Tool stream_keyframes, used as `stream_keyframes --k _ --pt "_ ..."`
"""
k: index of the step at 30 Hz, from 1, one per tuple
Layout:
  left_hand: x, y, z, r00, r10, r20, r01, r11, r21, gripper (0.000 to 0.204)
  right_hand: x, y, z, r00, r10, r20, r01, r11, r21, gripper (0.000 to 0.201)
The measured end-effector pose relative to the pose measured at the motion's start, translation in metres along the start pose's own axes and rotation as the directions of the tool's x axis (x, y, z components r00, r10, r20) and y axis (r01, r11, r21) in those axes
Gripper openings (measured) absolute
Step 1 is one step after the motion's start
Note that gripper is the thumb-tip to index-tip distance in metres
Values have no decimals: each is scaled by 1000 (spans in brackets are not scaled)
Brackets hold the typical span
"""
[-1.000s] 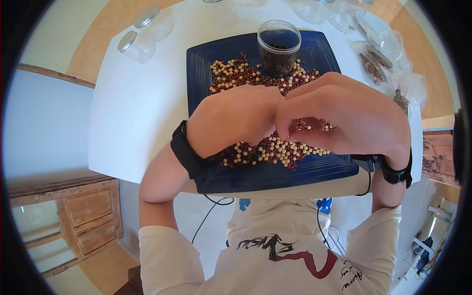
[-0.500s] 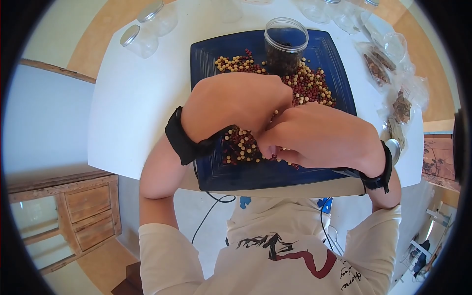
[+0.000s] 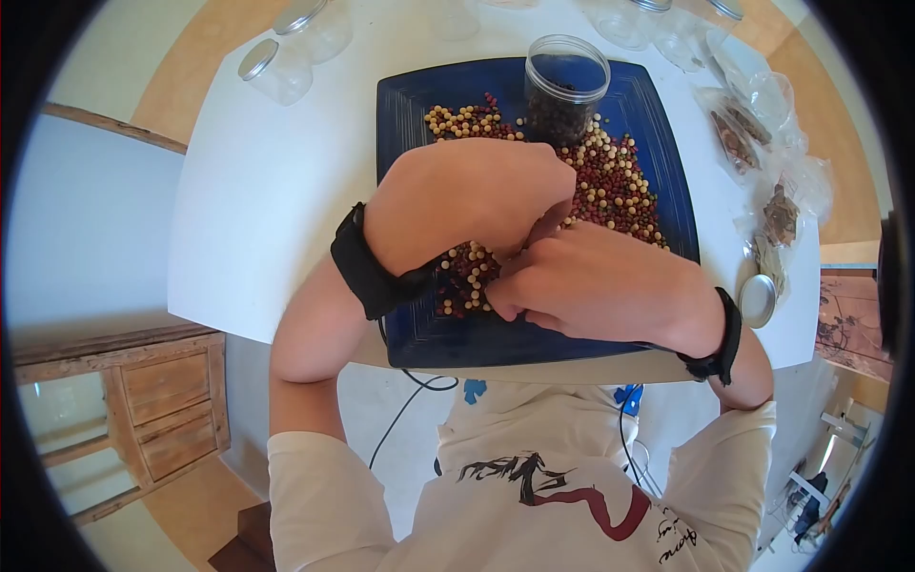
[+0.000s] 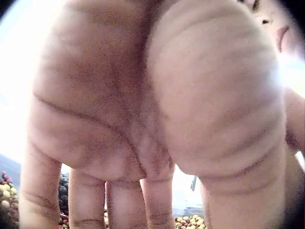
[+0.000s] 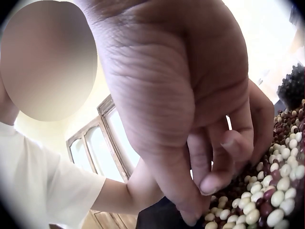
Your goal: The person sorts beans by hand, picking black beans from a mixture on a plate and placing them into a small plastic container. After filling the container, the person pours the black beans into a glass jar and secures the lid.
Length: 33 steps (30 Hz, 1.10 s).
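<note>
Mixed beans, mostly cream, dark red and small green ones, lie spread over a dark blue square tray. Over them my left hand reaches palm down, its fingers fairly straight in the left wrist view, fingertips out of frame. My right hand is nearer the tray's front edge, its fingers bent and its thumb pointing down at the beans. In the head view the two hands overlap at the fingers. I cannot tell whether the right fingertips pinch a bean. A clear jar of dark beans stands on the tray's far side.
Lidded glass jars stand at the far left of the white table, with more jars at the back right. Clear plastic bags of dried goods line the right side, near a loose round lid.
My right hand has dropped from a raised arch to a flatter pose and moved toward the tray's front. The left hand stays over the beans. The view has shifted slightly.
</note>
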State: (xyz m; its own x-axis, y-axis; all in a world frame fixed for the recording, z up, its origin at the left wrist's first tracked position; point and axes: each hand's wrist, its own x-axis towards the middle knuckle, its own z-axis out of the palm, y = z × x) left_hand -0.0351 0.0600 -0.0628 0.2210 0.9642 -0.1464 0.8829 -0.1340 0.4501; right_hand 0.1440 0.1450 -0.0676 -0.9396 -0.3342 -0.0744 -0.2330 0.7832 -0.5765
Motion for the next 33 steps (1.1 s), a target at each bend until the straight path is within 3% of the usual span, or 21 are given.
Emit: stream_keyframes --k 1,3,6,7,9,10,12,13,15,19,21,26,28,31,33 --pt "1 1 -2 1000 -1 -2 1 1000 0 22 1 -2 0 1000 13 23 -12 1000 -17 8" --pt "5 3 -9 991 -49 123 46 999 27 21 -1 -7 -1 999 25 46 -23 999 -35 7" --pt "5 2 -15 993 -47 112 45 999 24 21 -11 -14 -18 998 40 41 -38 998 -40 6" --pt "1 0 -13 993 -49 111 47 999 22 21 -13 -11 -27 999 11 -32 -12 1000 -13 7" --pt "-6 -3 -8 986 69 -148 -67 998 20 20 -18 -5 -53 989 -10 -149 12 1000 12 9" --pt "-3 -4 -8 986 69 -152 -66 998 22 20 -22 -3 -65 989 -12 -147 14 1000 9 9" --pt "7 -4 -10 975 -5 224 36 991 -132 22 -29 1 -81 898 75 -433 -50 996 69 10" --pt "6 -3 -10 975 -5 221 35 991 -131 22 -30 8 -84 898 74 -433 -51 997 66 10" --pt "5 2 -10 977 6 212 33 983 -181 21 -29 24 -86 698 40 -715 -252 948 -193 10" --pt "8 6 -2 980 48 191 -9 979 -203 14 -22 40 -82 635 148 -758 -394 906 -153 9" --pt "4 3 7 994 36 100 -19 986 -166 18 -20 46 -81 621 126 -774 -392 905 -167 9" --pt "9 20 4 995 -34 92 34 999 6 16 -17 51 -79 567 49 -823 -369 908 -200 9" --pt "10 21 2 997 -44 65 39 996 74 17 -18 49 -79 565 80 -821 -375 912 -169 9" --pt "11 22 -1 976 -110 189 109 994 16 16 -21 49 -81 572 126 -810 -399 906 -141 10" --pt "9 15 8 993 -7 118 3 1000 31 17 -22 48 -83 579 139 -804 -415 898 -144 10"
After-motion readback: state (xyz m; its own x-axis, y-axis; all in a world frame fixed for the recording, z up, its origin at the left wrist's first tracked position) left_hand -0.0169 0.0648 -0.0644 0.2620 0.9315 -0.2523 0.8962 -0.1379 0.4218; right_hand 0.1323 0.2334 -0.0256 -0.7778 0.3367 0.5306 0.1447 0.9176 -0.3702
